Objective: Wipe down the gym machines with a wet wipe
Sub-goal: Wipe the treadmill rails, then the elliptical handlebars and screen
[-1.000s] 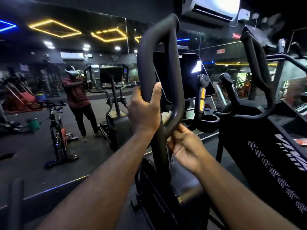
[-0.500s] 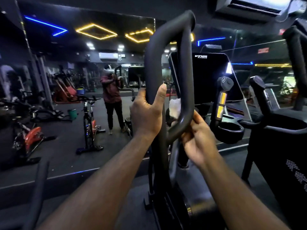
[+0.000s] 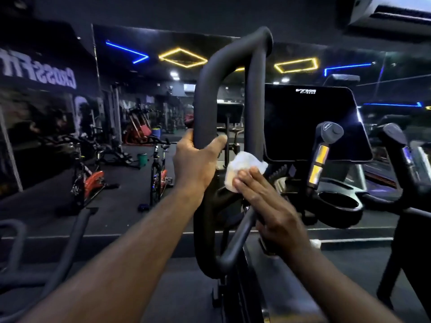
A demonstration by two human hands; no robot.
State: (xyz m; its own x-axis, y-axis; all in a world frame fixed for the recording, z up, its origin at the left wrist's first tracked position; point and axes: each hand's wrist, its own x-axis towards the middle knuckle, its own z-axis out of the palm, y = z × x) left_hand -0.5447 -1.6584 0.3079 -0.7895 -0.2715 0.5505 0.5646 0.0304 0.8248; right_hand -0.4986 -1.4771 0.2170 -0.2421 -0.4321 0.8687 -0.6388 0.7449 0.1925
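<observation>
Fingers point(image 3: 247, 180) of our R hand point(image 3: 272, 206) lie nearly straight and press the wet wipe point(image 3: 245, 165) against the inner bar of the elliptical's loop handle point(image 3: 205, 94). Thumb is hidden, hand blurred. The wipe is white & bunched, low on that bar, near our L hand point(image 3: 196, 164). That hand grips the outer bar w/ fingers wrapped round and thumb across the front. Behind the handle we see the dark console screen point(image 3: 310, 122). To its right stands a short grip point(image 3: 323, 155) w/ yellow sensor strips, above a round cup holder point(image 3: 338, 202). At left the wall mirror point(image 3: 128, 206) reflects an orange-trimmed spin bike point(image 3: 87, 180), well apart from us.
</observation>
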